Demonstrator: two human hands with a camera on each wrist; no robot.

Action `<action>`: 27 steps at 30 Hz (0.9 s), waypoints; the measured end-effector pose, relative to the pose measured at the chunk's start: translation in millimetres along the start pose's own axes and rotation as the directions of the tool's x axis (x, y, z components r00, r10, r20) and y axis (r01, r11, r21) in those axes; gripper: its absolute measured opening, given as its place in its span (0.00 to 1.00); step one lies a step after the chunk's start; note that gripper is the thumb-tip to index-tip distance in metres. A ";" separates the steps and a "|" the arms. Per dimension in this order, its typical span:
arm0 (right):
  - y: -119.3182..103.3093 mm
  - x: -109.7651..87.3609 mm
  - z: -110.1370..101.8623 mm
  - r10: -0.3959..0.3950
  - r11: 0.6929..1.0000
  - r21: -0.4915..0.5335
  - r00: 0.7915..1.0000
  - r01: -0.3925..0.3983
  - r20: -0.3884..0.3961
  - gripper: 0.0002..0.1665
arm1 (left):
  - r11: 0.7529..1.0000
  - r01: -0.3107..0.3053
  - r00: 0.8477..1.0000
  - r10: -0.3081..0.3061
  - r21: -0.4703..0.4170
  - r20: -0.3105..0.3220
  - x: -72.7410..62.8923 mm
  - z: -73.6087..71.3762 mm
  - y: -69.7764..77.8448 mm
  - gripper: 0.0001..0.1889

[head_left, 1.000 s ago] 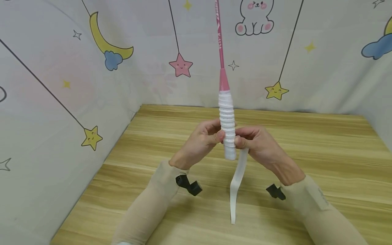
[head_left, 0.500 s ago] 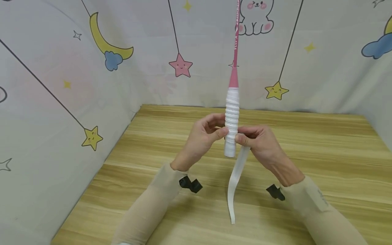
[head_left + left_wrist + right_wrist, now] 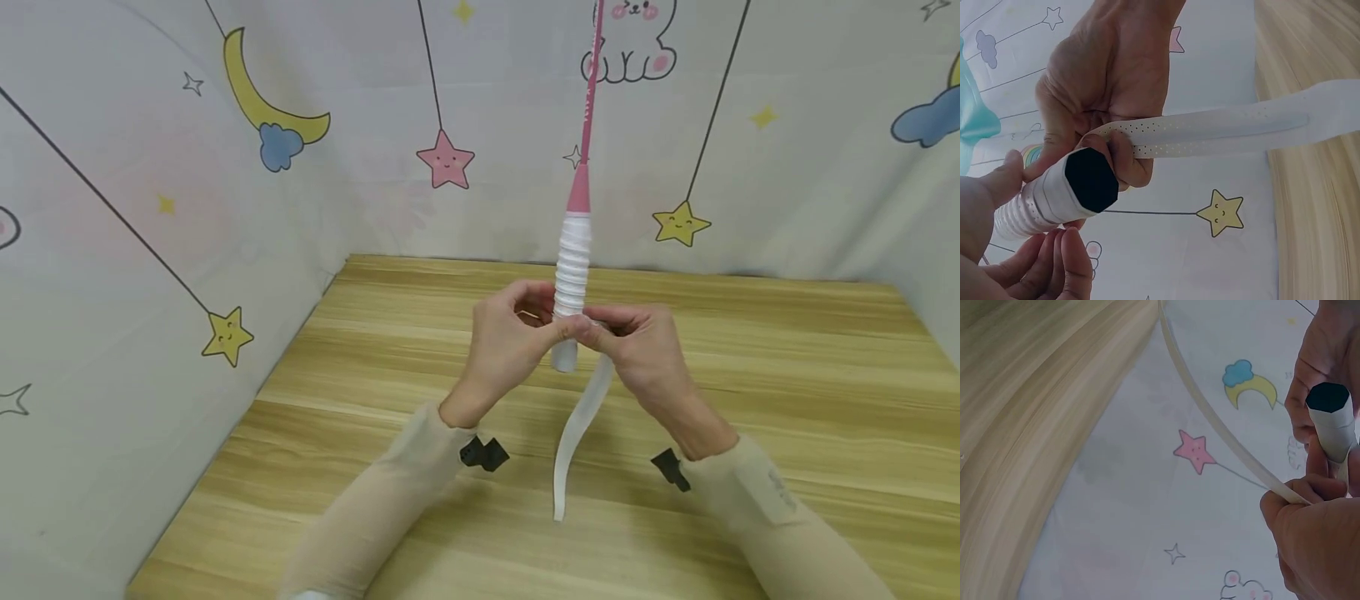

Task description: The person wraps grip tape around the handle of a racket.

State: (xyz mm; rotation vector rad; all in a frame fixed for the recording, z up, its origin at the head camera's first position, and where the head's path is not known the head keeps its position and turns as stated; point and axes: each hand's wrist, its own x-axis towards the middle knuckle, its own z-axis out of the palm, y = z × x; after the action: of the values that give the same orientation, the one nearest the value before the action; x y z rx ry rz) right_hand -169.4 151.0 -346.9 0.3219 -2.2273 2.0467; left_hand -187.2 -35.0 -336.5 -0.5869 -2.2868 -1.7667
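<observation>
A racket with a pink shaft [image 3: 590, 108] stands nearly upright above the table in the head view, its head out of frame. White perforated grip tape winds in ridges around its handle [image 3: 573, 258]. My left hand [image 3: 501, 337] holds the handle from the left, its thumb across the front. On the right, my right hand [image 3: 651, 354] pinches the tape beside the handle; the thumbs meet there. A loose strip of grip tape [image 3: 576, 429] hangs below the right hand. The dark octagonal butt end [image 3: 1092, 181] faces the left wrist camera. Some fingertips behind the handle are hidden.
Below the hands lies a wood-grain table [image 3: 420, 333]. A pale cloth backdrop [image 3: 495, 75] printed with stars, a moon and a bear stands behind and at the sides. Small black wrist cameras [image 3: 484, 454] sit on both forearms.
The racket has moved right and tipped so its shaft leans right. My left hand has shifted right, and its thumb has slid across the handle to the right thumb. The tape's loose end rises slightly.
</observation>
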 end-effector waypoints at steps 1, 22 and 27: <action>0.1 -0.3 0.7 -0.005 1.000 -0.005 1.000 0.005 -0.002 0.19 | 1.000 0.003 1.000 -0.003 0.004 -0.002 0.3 0.4 0.1 0.21; -7.6 -4.4 -7.2 -0.010 0.985 -0.169 0.999 0.017 0.043 0.11 | 0.982 0.045 0.997 -0.033 -0.184 0.064 1.8 -7.9 -0.3 0.15; -9.2 -5.2 -7.2 -0.008 0.990 -0.138 0.998 0.016 0.056 0.09 | 0.975 0.058 0.995 -0.039 -0.214 0.093 1.2 -10.0 1.5 0.15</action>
State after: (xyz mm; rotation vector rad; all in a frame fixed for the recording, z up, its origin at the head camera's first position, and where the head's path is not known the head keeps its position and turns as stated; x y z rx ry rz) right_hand -162.7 157.9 -338.4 0.3830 -2.3780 1.8872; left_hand -188.5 -44.0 -332.0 -0.6631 -2.1966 -2.0710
